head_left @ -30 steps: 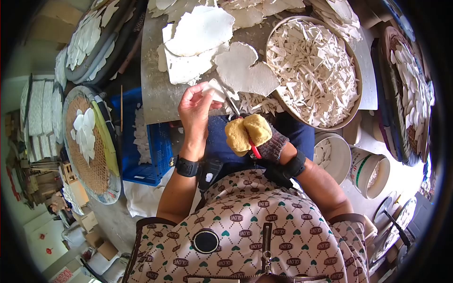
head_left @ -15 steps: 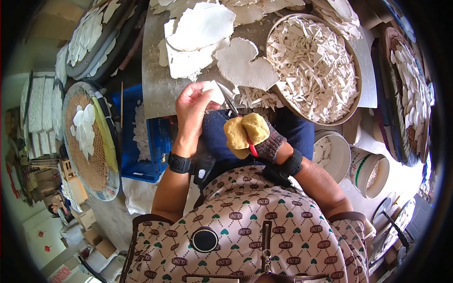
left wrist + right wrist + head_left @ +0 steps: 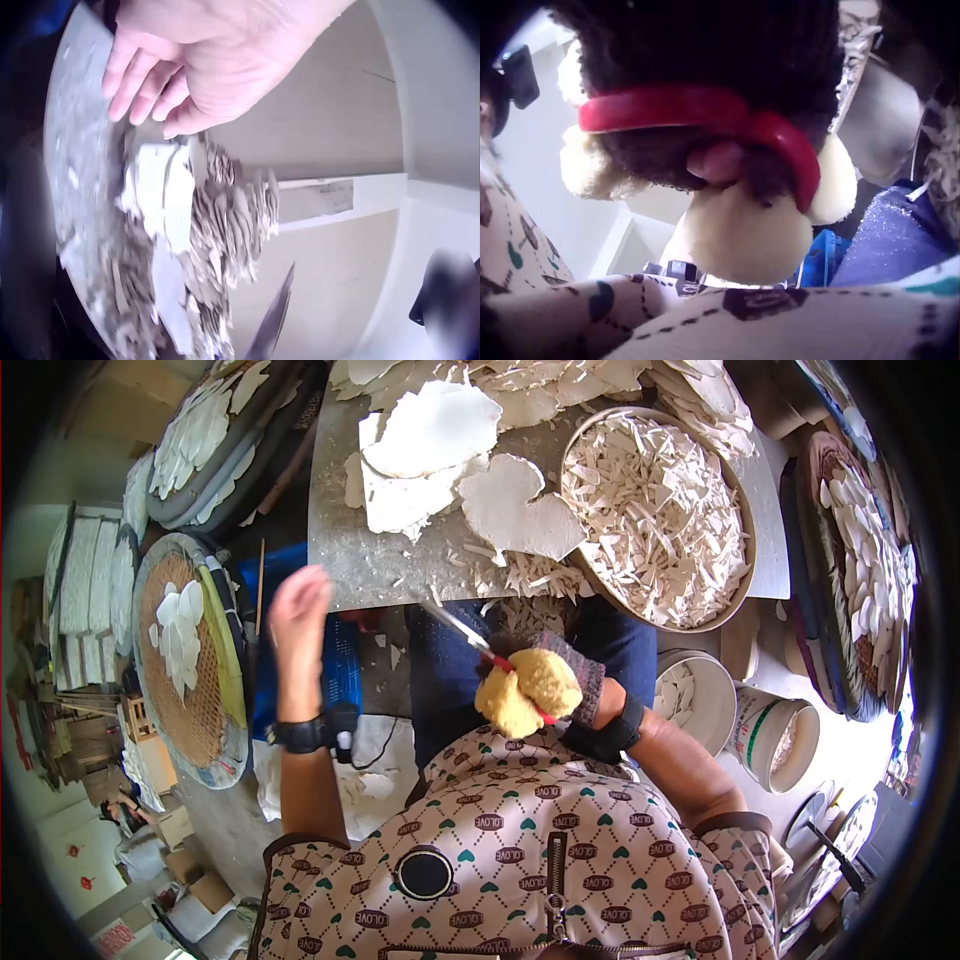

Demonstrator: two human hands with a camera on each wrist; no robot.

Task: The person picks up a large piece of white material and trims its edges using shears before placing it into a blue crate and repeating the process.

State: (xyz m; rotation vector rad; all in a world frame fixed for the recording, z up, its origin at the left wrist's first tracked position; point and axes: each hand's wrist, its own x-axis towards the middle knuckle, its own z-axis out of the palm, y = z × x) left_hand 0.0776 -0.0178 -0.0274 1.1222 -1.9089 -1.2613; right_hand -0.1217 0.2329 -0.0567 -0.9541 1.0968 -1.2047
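Cardboard boxes (image 3: 210,891) sit at lower left, a green-banded white bucket (image 3: 750,722) at right.

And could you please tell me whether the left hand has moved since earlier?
Yes: in the head view, the left hand has moved left, to by the near left corner of the table.

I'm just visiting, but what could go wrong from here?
The bare left hand could get nicked if it strays near the pointed scissors. The round tray, heaped with scraps and jutting past the front edge of the table, might spill if bumped.
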